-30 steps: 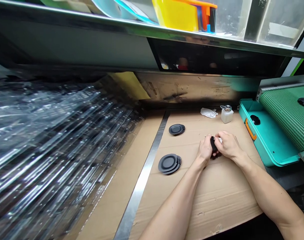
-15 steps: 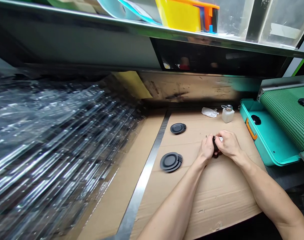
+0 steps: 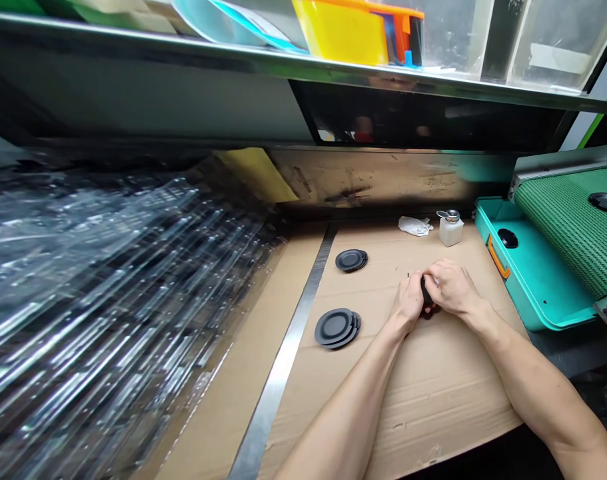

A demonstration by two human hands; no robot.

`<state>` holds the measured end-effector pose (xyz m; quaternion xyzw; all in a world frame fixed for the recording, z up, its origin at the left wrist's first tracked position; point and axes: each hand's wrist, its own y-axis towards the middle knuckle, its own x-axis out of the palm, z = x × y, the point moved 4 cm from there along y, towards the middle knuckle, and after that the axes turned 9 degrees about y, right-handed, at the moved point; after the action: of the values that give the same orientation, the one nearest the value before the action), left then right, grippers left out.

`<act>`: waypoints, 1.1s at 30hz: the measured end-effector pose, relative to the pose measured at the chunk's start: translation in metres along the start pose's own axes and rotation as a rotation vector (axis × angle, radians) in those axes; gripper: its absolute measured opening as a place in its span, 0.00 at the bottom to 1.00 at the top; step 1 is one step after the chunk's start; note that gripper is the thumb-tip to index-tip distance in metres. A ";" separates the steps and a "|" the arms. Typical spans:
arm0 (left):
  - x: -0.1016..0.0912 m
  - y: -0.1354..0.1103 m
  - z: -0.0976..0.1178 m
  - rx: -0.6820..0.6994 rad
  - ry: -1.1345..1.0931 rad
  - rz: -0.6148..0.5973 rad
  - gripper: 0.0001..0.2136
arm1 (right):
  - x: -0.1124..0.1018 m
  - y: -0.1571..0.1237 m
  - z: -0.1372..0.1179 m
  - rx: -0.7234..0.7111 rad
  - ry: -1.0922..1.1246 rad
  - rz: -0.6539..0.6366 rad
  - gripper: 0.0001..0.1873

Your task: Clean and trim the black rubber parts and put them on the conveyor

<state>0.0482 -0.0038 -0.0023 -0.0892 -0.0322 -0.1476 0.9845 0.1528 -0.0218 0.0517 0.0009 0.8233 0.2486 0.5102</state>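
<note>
Both my hands meet over the cardboard-covered bench (image 3: 433, 393). My left hand (image 3: 408, 301) is closed round a small black round part (image 3: 426, 296) that shows between the two hands. My right hand (image 3: 450, 288) is curled over the same part from the right, fingers pressed on it; whether it holds something white as well I cannot make out. A short stack of black round discs (image 3: 337, 327) lies left of my left hand. A second, smaller stack of black discs (image 3: 351, 260) lies farther back.
A big pile of clear plastic trays (image 3: 98, 300) fills the left. A metal strip (image 3: 283, 360) crosses the bench. A small white bottle (image 3: 450, 229) and a crumpled white cloth (image 3: 414, 226) stand at the back. A teal tray (image 3: 528, 273) and a green conveyor belt (image 3: 578, 227) carrying black parts are at the right.
The hands stay together on the black part with only slight finger motion. The view has shifted a little.
</note>
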 end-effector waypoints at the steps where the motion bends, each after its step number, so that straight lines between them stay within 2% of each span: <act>1: 0.000 0.000 0.001 0.009 0.010 0.000 0.21 | 0.001 0.000 0.000 0.007 0.001 -0.005 0.10; 9: 0.001 -0.002 0.001 0.005 0.034 0.027 0.20 | 0.001 0.000 0.002 0.054 0.058 -0.003 0.10; 13: 0.004 0.001 -0.001 -0.048 0.056 -0.001 0.20 | -0.002 -0.002 0.011 0.161 0.071 -0.041 0.10; 15: 0.002 0.003 -0.001 -0.107 -0.061 0.007 0.19 | -0.008 -0.003 0.018 0.225 0.058 -0.038 0.10; 18: -0.008 0.005 0.005 -0.213 -0.386 0.022 0.19 | -0.022 -0.007 0.033 0.338 -0.049 0.031 0.10; 21: -0.020 0.004 0.013 -0.349 -0.651 -0.040 0.20 | -0.032 -0.010 0.050 0.445 -0.215 0.048 0.10; 23: -0.026 0.003 0.017 -0.434 -0.767 -0.089 0.19 | -0.036 -0.011 0.055 0.414 -0.294 0.035 0.10; 26: -0.031 0.001 0.021 -0.493 -0.859 -0.109 0.19 | -0.037 -0.010 0.046 0.258 -0.273 0.024 0.13; 29: -0.030 0.001 0.022 -0.506 -0.897 -0.100 0.19 | -0.032 -0.013 0.030 0.169 -0.151 -0.122 0.16; 33: -0.030 0.002 0.021 -0.508 -0.910 -0.084 0.19 | -0.022 -0.020 0.018 0.194 -0.118 -0.356 0.23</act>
<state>0.0194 0.0101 0.0158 -0.3789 -0.4236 -0.1364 0.8114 0.1835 -0.0375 0.0561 -0.0808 0.7994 0.0737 0.5908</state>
